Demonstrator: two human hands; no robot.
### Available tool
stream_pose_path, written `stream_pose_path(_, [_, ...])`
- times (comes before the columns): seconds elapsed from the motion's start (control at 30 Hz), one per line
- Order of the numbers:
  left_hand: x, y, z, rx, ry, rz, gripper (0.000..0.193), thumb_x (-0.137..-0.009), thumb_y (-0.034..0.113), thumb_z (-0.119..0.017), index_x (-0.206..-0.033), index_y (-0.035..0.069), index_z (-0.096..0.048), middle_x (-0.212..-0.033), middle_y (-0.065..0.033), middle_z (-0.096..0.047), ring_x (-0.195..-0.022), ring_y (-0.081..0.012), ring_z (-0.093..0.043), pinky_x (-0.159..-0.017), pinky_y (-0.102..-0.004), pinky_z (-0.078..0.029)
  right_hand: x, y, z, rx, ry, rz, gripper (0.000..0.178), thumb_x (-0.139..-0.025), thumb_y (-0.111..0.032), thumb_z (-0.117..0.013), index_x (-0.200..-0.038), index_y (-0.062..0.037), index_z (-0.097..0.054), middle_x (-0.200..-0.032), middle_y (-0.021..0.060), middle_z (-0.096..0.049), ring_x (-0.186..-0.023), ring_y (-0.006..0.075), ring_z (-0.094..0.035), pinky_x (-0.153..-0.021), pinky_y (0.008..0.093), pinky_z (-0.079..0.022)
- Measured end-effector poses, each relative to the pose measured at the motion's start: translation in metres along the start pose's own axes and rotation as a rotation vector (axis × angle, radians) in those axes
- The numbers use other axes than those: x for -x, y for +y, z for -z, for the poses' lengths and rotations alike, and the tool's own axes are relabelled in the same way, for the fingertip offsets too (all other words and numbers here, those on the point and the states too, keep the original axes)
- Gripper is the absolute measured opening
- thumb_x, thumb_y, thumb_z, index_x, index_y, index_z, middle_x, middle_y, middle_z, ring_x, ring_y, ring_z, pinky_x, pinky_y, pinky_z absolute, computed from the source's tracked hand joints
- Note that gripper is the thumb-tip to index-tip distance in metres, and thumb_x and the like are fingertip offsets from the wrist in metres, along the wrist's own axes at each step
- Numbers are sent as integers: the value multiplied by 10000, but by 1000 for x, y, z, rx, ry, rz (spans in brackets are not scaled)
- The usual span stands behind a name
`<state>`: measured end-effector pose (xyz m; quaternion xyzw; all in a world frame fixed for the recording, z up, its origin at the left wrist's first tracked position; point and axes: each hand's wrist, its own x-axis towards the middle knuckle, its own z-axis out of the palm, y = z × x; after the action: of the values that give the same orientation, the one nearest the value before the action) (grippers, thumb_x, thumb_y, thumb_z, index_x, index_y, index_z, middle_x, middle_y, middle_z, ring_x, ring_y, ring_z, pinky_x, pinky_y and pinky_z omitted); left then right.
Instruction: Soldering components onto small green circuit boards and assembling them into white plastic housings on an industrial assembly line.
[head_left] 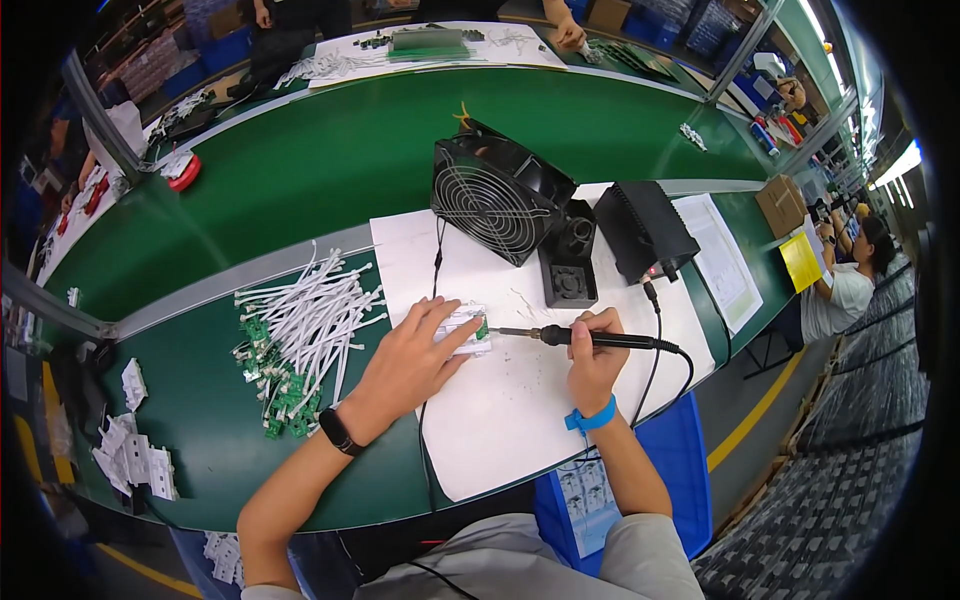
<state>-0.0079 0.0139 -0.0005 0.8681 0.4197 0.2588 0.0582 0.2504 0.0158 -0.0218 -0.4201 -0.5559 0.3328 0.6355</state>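
On the white sheet lies a small white plastic holder with a green circuit board at its right end. My left hand rests over the holder's left part, fingers and thumb gripping it against the sheet and hiding much of it. In my right hand is a black-handled soldering iron, held like a pen. Its metal tip points left and meets the edge of the circuit board, as far as I can see.
White cables with green boards lie left of my left hand. White plastic parts sit farther left. Behind the sheet stand a black fan, an iron stand and a black power unit. A green conveyor belt runs beyond; co-workers are nearby.
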Motion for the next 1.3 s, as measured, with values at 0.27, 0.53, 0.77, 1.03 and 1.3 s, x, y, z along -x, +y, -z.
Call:
stream_pose_path(0.27, [0,0,3,24,-34,17,490,-891,177,-744,-1367,129,-636,-1351,-163,-585,-1256,-365,-558,-1060,-424,-494,2,0,2,-22,-36,-24,207,-1005,-98,-616,-875,-69,-457,-709,13,-499,-565,50,-406,-497,209,-333])
stream_pose_path(0.53, [1,0,4,35,-50,20,483,-896,183,-734,-1364,123,-634,-1348,-171,-583,-1250,-369,-560,-1069,-427,-489,1,4,1,-27,-35,-62,215,-1010,-115,-619,-875,-75,-456,-722,8,-499,-570,50,-398,-499,210,-323])
stream_pose_path(0.77, [1,-2,3,19,1,8,501,-868,197,-769,-1354,169,-652,-1361,-135,-580,-1201,-352,-567,-947,-410,-547,3,3,3,-51,12,-97,207,-1003,-116,-638,-881,-68,-478,-755,10,-525,-639,56,-420,-578,220,-340])
stream_pose_path(1.03, [0,0,4,22,-29,9,495,-882,181,-744,-1362,122,-637,-1342,-159,-582,-1243,-351,-552,-1019,-410,-517,4,3,5,-62,68,-122,183,-986,-96,-659,-896,-59,-504,-804,29,-578,-729,70,-457,-679,242,-373])
stream_pose_path(1.3, [-1,3,9,28,-27,18,501,-869,185,-757,-1351,114,-642,-1315,-149,-591,-1197,-325,-560,-967,-391,-532,2,0,4,-32,93,-61,176,-978,-51,-640,-879,-56,-495,-758,18,-529,-702,74,-437,-671,251,-360])
